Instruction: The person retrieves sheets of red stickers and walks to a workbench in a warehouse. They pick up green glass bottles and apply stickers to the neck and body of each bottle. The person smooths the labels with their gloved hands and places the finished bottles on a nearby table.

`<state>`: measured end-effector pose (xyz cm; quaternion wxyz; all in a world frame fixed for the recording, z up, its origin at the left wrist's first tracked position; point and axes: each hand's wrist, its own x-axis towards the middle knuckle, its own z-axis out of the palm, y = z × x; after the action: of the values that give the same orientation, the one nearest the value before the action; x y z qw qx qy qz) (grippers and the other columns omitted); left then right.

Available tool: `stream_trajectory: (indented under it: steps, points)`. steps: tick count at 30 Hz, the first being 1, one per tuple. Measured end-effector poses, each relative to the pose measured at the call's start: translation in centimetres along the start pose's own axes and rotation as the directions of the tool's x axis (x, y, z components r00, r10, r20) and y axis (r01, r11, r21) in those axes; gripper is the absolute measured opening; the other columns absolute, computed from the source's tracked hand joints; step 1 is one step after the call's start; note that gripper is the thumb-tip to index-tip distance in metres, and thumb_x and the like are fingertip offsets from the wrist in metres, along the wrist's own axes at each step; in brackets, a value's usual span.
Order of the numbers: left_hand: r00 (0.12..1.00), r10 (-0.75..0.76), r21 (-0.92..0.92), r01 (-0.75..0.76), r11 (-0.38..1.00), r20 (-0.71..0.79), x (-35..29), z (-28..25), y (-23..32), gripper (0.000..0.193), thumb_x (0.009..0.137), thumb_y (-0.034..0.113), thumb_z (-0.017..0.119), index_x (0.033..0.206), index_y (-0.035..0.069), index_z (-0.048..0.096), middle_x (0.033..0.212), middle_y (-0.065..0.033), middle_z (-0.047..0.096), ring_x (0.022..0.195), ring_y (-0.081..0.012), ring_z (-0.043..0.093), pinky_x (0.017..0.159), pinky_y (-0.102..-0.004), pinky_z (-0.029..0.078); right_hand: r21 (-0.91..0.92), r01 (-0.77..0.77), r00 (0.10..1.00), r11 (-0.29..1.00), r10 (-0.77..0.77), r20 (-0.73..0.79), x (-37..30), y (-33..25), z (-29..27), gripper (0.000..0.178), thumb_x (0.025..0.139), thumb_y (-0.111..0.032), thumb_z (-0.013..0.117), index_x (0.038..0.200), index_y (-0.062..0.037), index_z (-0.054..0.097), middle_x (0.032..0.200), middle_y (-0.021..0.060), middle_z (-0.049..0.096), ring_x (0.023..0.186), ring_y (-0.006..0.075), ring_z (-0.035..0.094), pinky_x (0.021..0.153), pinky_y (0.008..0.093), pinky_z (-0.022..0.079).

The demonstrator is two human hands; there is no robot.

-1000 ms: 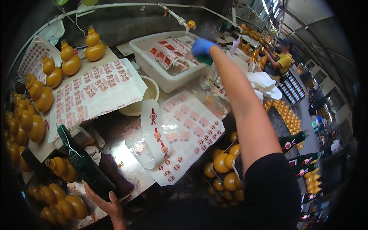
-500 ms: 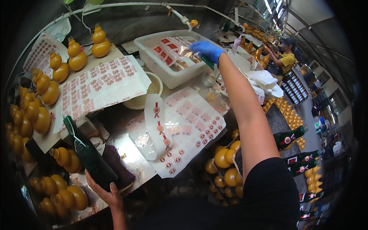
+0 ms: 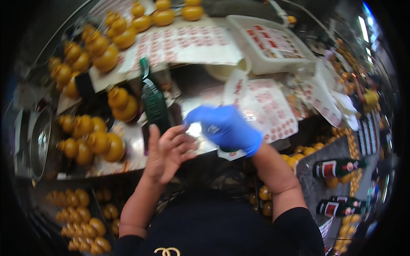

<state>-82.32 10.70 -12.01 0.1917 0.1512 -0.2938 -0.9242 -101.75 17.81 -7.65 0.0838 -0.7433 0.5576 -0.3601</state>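
Observation:
My bare left hand [image 3: 168, 151] is off the bottle, its thumb and fingers apart. Its fingertips meet or nearly meet those of my right hand [image 3: 226, 130], which wears a blue glove and is smeared by motion. The gloved fingers are bent together. A bit of green shows below the glove, but I cannot make out what it is. Just beyond my left hand, a dark green glass bottle [image 3: 154, 100] rests tilted on the metal worktop [image 3: 136, 151], its neck pointing away. Sheets of printed stickers [image 3: 267, 106] lie beyond my right hand.
Golden gourd-shaped bottles [image 3: 98, 143] crowd the left side. Another sticker sheet [image 3: 183, 45] lies at the back, near a white plastic tub [image 3: 256, 64] holding red labels. Labelled green bottles [image 3: 339, 167] lie at the right. A person in yellow [image 3: 370, 99] sits far right.
My right hand has come back from the white tub to my left hand. My left hand has let go of the green bottle and risen in front of it. The view has shifted.

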Motion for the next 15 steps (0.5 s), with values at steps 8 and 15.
stream_trajectory:
  steps: [8,15]
  points:
    - [0.962,0.151,0.139,-0.122,0.983,-0.228,0.0,0.2,0.0,0.018,0.091,0.013,0.054,0.106,0.005,0.05,0.086,-0.0044,0.058,0.073,-0.0132,0.057,0.065,-0.0267,0.05,0.315,-0.291,0.938,0.904,0.335,-0.095,1.8,5.4,-5.4,0.031,0.082,-0.009,0.063,0.112,-0.0129,0.065,0.105,0.005,0.067,0.089,0.0134,0.064,0.079,0.0306,0.05]
    - [0.949,0.294,0.42,-0.222,0.88,-0.116,-0.3,-1.6,-0.3,0.016,0.088,0.01,0.056,0.1,0.002,0.049,0.078,-0.0051,0.055,0.064,-0.0121,0.052,0.062,-0.0264,0.047,-0.762,-0.625,0.569,0.17,0.767,-0.296,-0.8,25.0,-27.0,0.031,0.066,-0.027,0.074,0.094,-0.0123,0.07,0.098,0.0137,0.066,0.089,0.0303,0.064,0.079,0.0393,0.051]
